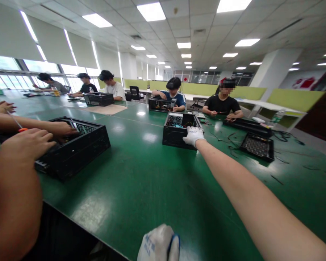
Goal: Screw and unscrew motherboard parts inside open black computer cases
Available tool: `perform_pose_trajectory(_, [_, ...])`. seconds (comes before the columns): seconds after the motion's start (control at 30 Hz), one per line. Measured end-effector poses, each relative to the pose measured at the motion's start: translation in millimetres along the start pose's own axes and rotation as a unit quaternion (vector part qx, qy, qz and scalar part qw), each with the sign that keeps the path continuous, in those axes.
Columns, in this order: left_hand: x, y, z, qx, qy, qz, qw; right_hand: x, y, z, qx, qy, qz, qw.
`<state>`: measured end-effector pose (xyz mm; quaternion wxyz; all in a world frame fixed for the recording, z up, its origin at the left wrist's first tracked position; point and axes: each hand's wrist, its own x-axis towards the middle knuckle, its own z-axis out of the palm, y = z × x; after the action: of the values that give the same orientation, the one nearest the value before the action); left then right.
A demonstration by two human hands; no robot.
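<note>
My right hand (pixel 193 136), in a white glove, reaches far across the green table (pixel 141 174) and grips the near right edge of an open black computer case (pixel 176 136). A fan and coloured wires show inside that case. My left hand (pixel 159 243), gloved in white with blue print, is at the bottom edge of the view beside the table's front edge. Its fingers are curled down and partly cut off, and whatever they may hold is hidden.
At the left, a person's bare arms reach into another black case (pixel 78 152), one hand with an orange-handled screwdriver (pixel 23 129). A black tray (pixel 257 146) and loose cables lie right. Several people sit along the far side.
</note>
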<state>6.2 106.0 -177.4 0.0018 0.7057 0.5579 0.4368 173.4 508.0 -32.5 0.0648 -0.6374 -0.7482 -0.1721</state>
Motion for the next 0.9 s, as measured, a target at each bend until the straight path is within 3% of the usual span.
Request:
perform_pose_trajectory(0.17, [-2.3,-1.9,-2.9,-0.001,0.008,0.015,1.000,-20.0,0.4,-14.9,0.001,-0.010,-0.020,1.000])
perform_pose_trajectory(0.33, [-0.4,-2.7,-7.4,-0.016,0.008,0.056,0.998,-66.7,-0.4,-30.2,0.019,-0.008,-0.031,0.999])
perform_pose_trajectory(0.57, [-1.0,0.7,-11.1,-0.028,-0.030,0.049,0.998,-164.1,7.1,-62.2,0.042,0.010,-0.079,0.996])
perform_pose_trajectory(0.77, [-4.0,-4.7,-6.5,-0.023,-0.004,0.086,0.996,-256.9,18.4,-97.2,0.049,0.035,-0.134,0.989])
perform_pose_trajectory(0.83, [-0.9,-0.7,-10.5,-0.021,0.025,0.096,0.995,-285.5,22.1,-107.0,0.053,0.054,-0.163,0.984])
perform_pose_trajectory(0.9, [5.6,10.5,-21.1,-0.021,0.017,0.091,0.995,-312.0,25.7,-115.8,0.066,0.075,-0.193,0.976])
